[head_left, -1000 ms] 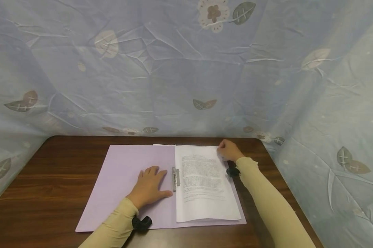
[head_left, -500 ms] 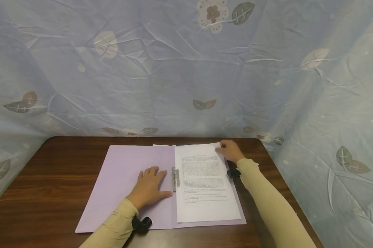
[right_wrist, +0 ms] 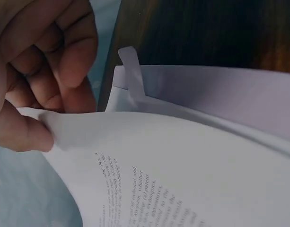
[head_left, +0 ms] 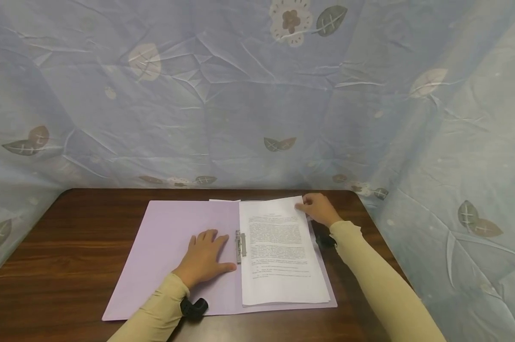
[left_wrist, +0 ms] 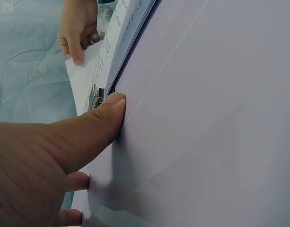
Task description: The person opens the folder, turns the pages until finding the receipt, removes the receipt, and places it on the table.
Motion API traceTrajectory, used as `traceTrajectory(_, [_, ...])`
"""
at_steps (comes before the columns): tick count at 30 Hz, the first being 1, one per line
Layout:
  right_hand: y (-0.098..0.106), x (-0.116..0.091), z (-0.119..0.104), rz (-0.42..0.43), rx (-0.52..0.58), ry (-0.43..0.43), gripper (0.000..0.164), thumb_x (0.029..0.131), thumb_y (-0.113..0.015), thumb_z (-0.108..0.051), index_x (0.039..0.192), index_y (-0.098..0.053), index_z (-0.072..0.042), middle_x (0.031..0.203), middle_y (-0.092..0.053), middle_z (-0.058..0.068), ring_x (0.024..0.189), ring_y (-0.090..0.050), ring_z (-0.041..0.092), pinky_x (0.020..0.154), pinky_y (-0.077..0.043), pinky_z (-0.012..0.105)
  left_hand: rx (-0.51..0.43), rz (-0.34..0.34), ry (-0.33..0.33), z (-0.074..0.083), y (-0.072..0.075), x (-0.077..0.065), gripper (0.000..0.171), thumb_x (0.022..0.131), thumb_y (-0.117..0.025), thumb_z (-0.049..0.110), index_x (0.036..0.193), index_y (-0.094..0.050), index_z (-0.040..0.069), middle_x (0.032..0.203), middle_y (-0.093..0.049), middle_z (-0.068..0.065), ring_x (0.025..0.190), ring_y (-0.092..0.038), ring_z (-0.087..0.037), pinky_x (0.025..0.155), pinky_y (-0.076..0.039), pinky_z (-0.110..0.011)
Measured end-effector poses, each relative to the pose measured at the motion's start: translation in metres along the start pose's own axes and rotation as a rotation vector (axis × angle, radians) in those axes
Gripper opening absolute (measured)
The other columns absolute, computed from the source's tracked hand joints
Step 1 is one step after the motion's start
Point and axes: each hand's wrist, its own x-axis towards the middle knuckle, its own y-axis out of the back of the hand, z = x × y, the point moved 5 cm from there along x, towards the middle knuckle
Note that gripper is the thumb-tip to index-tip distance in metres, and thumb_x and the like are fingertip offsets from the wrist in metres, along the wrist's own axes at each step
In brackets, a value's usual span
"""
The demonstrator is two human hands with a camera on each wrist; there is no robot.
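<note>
A lilac folder (head_left: 167,247) lies open on the table, with a metal clip (head_left: 239,247) at its spine. Printed sheets (head_left: 279,242) are stacked on its right side. My left hand (head_left: 204,259) rests on the left cover, fingers spread, the thumb near the clip. At the stack's top right corner, my right hand (head_left: 320,209) pinches the top sheet between thumb and fingers. In the right wrist view that sheet (right_wrist: 149,142) bends up off the layers beneath, and the thumb (right_wrist: 33,135) lies over its corner. A pale narrow tab (right_wrist: 131,71) sticks up from the folder's edge.
The dark brown wooden table (head_left: 61,251) carries the folder. A patterned light-blue cloth (head_left: 223,118) hangs behind it and along both sides. White paper (head_left: 224,200) peeks out past the folder's far edge. A black band (head_left: 193,308) sits on my left wrist.
My right hand has taken the top sheet's upper right corner and lifted it a little. The left hand stays in place on the cover. The head view shifts slightly.
</note>
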Motion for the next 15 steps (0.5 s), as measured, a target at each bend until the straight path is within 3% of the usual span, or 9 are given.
traceTrajectory(6, [0.0, -0.007, 0.007, -0.027, -0.056, -0.002, 0.017, 0.096, -0.073, -0.021, 0.1, -0.07, -0.005, 0.09, -0.069, 0.009, 0.074, -0.064, 0.021, 0.064, -0.054, 0.033, 0.008, 0.0, 0.0, -0.001, -0.002, 0.0, 0.087, 0.08, -0.082, 0.057, 0.144, -0.058, 0.004, 0.148, -0.048, -0.029, 0.14, -0.041, -0.05, 0.114, -0.026, -0.073])
traceTrajectory(15, [-0.006, -0.026, 0.014, -0.118, -0.008, -0.018, 0.015, 0.096, -0.073, -0.02, 0.091, -0.068, -0.007, 0.075, -0.064, 0.006, 0.064, -0.059, 0.02, 0.058, -0.052, 0.032, 0.017, -0.006, 0.001, 0.0, -0.002, 0.0, 0.087, 0.08, -0.082, 0.058, 0.144, -0.058, 0.004, 0.148, -0.049, -0.028, 0.14, -0.042, -0.05, 0.114, -0.026, -0.073])
